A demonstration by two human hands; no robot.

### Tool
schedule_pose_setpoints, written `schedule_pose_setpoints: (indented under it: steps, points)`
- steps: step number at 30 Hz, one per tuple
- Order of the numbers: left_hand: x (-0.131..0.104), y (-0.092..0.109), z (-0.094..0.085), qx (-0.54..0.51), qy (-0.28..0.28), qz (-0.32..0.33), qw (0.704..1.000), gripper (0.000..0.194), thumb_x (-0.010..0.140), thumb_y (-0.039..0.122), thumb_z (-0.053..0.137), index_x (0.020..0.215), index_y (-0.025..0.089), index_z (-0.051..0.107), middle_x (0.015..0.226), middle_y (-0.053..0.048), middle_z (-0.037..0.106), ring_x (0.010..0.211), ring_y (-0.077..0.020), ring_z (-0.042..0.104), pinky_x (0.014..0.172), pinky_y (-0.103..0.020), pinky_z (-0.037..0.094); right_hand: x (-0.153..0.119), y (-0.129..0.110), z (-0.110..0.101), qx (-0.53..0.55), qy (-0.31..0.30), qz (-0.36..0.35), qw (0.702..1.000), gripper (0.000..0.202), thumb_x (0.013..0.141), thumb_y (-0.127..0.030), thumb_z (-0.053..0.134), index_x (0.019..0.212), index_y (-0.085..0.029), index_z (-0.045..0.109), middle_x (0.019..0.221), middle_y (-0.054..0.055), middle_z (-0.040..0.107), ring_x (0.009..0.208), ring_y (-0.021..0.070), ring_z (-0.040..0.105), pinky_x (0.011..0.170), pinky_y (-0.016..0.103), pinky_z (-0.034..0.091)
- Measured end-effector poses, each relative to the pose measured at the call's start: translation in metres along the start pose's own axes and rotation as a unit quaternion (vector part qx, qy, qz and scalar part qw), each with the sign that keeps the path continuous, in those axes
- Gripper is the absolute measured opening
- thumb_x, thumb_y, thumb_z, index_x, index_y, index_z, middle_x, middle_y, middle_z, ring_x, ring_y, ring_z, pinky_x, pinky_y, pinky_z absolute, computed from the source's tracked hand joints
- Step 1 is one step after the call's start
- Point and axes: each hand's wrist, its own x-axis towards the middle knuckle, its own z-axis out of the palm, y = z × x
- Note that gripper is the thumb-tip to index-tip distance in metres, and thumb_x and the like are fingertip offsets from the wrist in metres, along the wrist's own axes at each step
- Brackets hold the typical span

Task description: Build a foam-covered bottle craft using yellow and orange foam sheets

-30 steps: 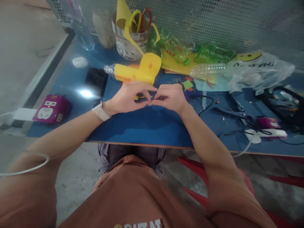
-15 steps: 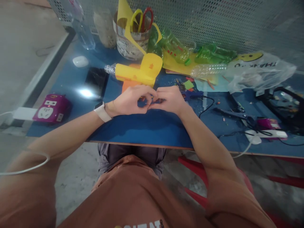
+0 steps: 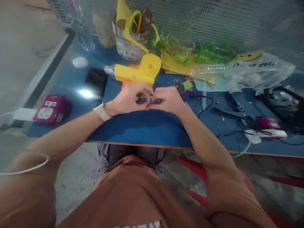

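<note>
Fingers (image 3: 161, 94) of the left hand (image 3: 129, 98) and right hand (image 3: 171, 98) curl narrowly together around a partly hidden yellow piece (image 3: 137, 98), grip indeterminable, while yellow paper (image 3: 133, 73) already wraps the clear bottle (image 3: 109, 69) just beyond on the blue table (image 3: 142, 129); fingertip work appears unfinished, its extent unclear.

Just beyond the left hand (image 3: 131, 96) I see matt yellow paper (image 3: 129, 73) around a glossy clear plastic bottle (image 3: 109, 69). Farther past that hand, the pot (image 3: 131, 47) looks rough and mottled; to its left, the purple socket adapter (image 3: 51, 110) is shiny plastic. Beyond the right hand (image 3: 168, 98) I get slick, translucent green plastic bottles (image 3: 174, 50) and a thin, crinkled plastic bag (image 3: 258, 71). Under both hands, the blue tabletop (image 3: 142, 129) looks smooth.
</note>
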Motion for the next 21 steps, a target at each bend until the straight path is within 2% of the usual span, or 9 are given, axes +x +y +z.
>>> schedule_pose_setpoints:
  steps: [3,7,13,18,21]
  points:
    - [0.0012,-0.0038,-0.0041,-0.022,-0.002,0.022,1.0,0.038,0.095,0.02,0.077,0.133,0.02,0.07,0.099,-0.002,0.087,0.089,-0.0198,0.084,0.086,-0.034,0.066,0.0,-0.0002,-0.0016,0.004,0.011,0.0,1.0,0.064,0.103,-0.082,0.077,0.079,-0.023,0.08,0.077,0.002,0.075,0.067,0.0159,0.067,0.065,0.033,0.044]
    - [0.0034,-0.0044,-0.0092,-0.062,-0.038,0.046,0.996,0.048,0.093,0.017,0.074,0.14,0.018,0.068,0.102,-0.004,0.088,0.088,-0.0189,0.082,0.084,-0.034,0.065,-0.0005,0.0016,-0.003,0.001,0.015,0.0,1.0,0.064,0.103,-0.082,0.077,0.079,-0.023,0.081,0.077,0.002,0.075,0.067,0.0163,0.067,0.065,0.033,0.044]
    - [0.003,-0.0006,-0.0068,-0.078,-0.052,0.014,0.995,0.047,0.092,0.025,0.082,0.138,0.019,0.071,0.103,-0.005,0.085,0.089,-0.0184,0.08,0.088,-0.033,0.065,-0.0011,0.0034,-0.0015,0.002,0.019,-0.017,1.0,0.061,0.11,-0.075,0.074,0.08,-0.023,0.083,0.077,0.001,0.076,0.068,0.0156,0.069,0.065,0.031,0.045]
    - [0.0014,-0.0021,-0.0049,-0.075,-0.055,-0.003,0.996,0.048,0.094,0.028,0.086,0.139,0.021,0.07,0.102,-0.003,0.08,0.089,-0.0197,0.079,0.097,-0.04,0.067,-0.002,0.0033,0.0012,-0.026,0.033,-0.015,0.999,0.054,0.11,-0.066,0.078,0.077,-0.023,0.082,0.074,0.001,0.074,0.066,0.0152,0.066,0.064,0.032,0.041]
    - [0.0016,-0.0026,-0.0038,-0.069,-0.058,-0.003,0.996,0.042,0.095,0.028,0.084,0.134,0.022,0.07,0.099,-0.002,0.077,0.086,-0.0197,0.077,0.092,-0.04,0.067,-0.0027,0.0018,0.0026,-0.049,0.045,-0.014,0.998,0.051,0.11,-0.062,0.08,0.076,-0.023,0.081,0.072,0.001,0.072,0.064,0.0152,0.063,0.063,0.034,0.038]
